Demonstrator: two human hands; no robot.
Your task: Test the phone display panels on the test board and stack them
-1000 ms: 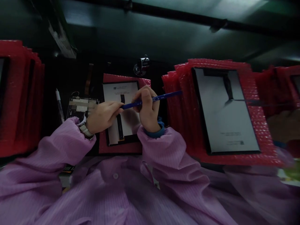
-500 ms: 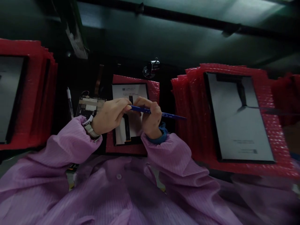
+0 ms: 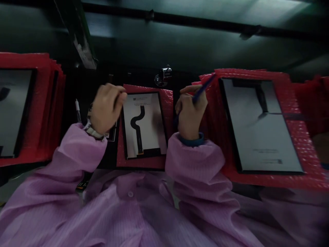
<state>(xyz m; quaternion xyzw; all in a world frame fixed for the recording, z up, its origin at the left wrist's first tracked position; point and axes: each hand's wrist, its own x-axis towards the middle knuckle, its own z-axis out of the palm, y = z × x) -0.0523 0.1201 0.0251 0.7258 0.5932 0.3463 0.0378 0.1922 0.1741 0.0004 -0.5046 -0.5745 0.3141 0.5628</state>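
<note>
An LCD panel (image 3: 151,132) lies face down on red bubble wrap (image 3: 169,99) in front of me, its dark S-shaped ribbon cable (image 3: 139,132) on the pale back. Motion blurs my left hand (image 3: 106,108), raised by the panel's upper left edge. Its fingers curl against the thumb, and whatever they hold, if anything, is hidden. Right of the panel, my right hand (image 3: 191,111) is closed around a slim blue pen-shaped tool (image 3: 204,88), which slants up and to the right. Under my left hand, a circuit-board assembly (image 3: 111,133) is mostly covered.
Stacks of panels in red bubble wrap stand at both sides, with one panel (image 3: 264,127) on top at right and another (image 3: 12,109) at left. A white-capped pen (image 3: 77,110) lies at left. Behind the middle panel sits a small metallic device (image 3: 164,74).
My hands have parted from above the panel, the left moving left, the right moving right. The blue tool left my left fingers and now tilts upward in my right hand. The ribbon cable is uncovered.
</note>
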